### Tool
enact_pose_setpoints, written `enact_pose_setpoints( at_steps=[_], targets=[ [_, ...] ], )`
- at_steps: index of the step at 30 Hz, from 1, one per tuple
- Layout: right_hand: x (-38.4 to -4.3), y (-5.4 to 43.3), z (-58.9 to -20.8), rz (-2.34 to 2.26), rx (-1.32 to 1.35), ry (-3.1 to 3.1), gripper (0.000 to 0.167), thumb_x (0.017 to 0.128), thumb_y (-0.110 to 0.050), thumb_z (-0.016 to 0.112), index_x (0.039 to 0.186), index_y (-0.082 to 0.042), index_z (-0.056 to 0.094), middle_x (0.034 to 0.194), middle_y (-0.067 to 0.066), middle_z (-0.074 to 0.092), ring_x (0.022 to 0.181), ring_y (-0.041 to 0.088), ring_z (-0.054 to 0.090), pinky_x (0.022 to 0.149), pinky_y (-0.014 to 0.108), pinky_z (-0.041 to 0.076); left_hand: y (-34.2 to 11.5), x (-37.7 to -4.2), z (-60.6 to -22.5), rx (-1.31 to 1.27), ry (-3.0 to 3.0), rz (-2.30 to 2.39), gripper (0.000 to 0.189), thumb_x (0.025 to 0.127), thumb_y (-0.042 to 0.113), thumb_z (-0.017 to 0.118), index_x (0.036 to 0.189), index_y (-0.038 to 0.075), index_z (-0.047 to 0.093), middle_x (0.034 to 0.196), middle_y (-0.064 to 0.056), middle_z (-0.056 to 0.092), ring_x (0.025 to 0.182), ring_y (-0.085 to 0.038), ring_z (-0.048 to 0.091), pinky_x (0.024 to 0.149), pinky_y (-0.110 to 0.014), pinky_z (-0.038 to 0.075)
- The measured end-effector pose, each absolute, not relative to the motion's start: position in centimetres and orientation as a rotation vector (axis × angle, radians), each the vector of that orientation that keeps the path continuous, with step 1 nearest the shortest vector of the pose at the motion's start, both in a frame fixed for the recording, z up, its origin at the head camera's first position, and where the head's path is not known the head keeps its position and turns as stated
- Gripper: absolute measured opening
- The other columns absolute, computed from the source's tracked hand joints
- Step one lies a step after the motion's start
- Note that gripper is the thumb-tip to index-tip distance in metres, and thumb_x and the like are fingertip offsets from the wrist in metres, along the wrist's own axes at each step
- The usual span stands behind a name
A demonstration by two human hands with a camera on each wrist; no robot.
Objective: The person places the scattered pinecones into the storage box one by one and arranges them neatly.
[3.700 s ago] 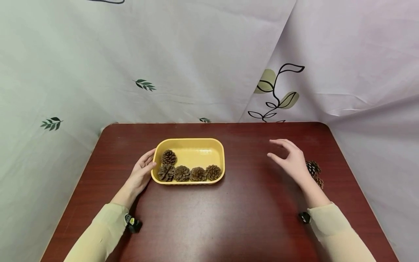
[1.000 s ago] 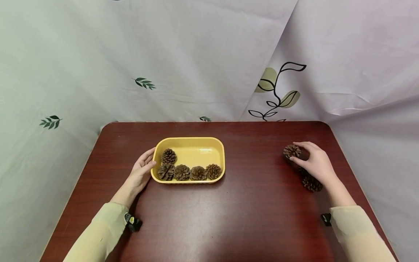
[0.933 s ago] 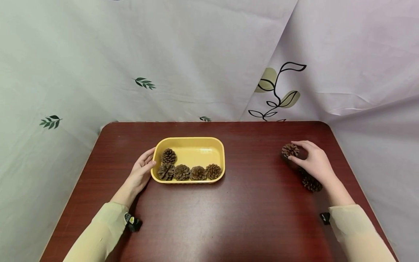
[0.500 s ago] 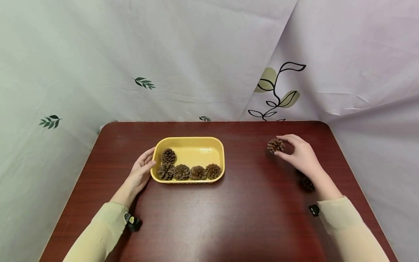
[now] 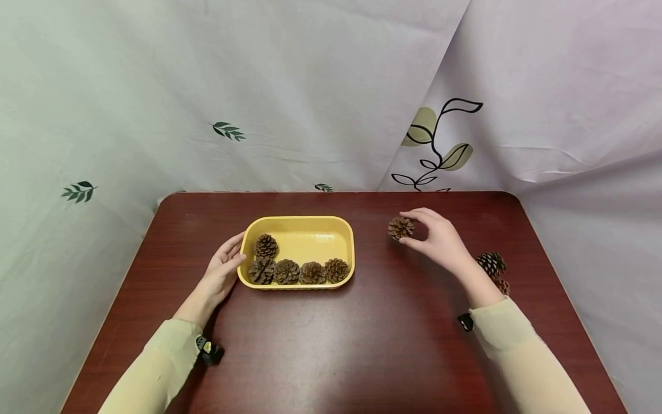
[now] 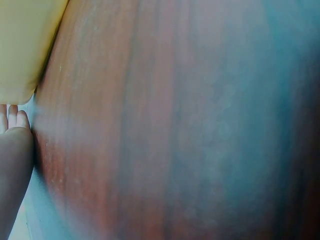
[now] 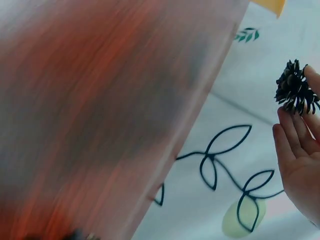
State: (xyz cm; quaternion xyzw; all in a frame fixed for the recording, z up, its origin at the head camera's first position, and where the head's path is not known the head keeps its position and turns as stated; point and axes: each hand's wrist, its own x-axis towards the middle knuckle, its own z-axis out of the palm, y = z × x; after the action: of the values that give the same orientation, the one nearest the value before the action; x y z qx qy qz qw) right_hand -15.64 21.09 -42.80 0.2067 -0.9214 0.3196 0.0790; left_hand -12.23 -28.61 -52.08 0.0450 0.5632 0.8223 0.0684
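My right hand [image 5: 437, 238] pinches a brown pine cone [image 5: 400, 228] between thumb and fingertips, to the right of a yellow tray [image 5: 296, 287]. In the right wrist view this pine cone [image 7: 294, 87] shows dark, with spread scales, in front of the pale curtain. My left hand [image 5: 221, 269] holds the tray's left end, thumb at the rim and fingers along the outer wall. Several pine cones [image 5: 312, 272] lie in the tray, lined up along its near side and left end. The left wrist view shows part of the left hand [image 6: 15, 145] against the tray's wall [image 6: 25, 60].
Two more pine cones lie at the table's right side, a dark one with pale-tipped scales [image 5: 491, 263] and a brown one [image 5: 501, 286] close to my right forearm. The dark red table [image 5: 331, 351] ends at a pale curtain [image 5: 310, 103] with printed leaves.
My right hand took hold of a pine cone at the right side and has carried it left toward the tray. The left hand and the tray have stayed in place.
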Motion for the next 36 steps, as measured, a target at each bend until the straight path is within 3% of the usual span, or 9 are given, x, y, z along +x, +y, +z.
enact_pose_setpoints(
  at_steps=[36],
  targets=[
    [-17.3, 9.6, -42.9, 0.996, 0.932, -2.777, 0.056, 0.087, -0.019, 0.088, 0.138, -0.005, 0.068, 0.134, 0.012, 0.071, 0.130, 0.031, 0.065, 0.117, 0.048, 0.049, -28.6, -12.3, -52.1, 0.101, 1.674, 2.489, 0.053, 0.104, -0.012, 0.047, 0.137, 0.026, 0.063, 0.135, 0.013, 0.070, 0.122, -0.001, 0.065, 0.098, -0.018, 0.056]
  ],
)
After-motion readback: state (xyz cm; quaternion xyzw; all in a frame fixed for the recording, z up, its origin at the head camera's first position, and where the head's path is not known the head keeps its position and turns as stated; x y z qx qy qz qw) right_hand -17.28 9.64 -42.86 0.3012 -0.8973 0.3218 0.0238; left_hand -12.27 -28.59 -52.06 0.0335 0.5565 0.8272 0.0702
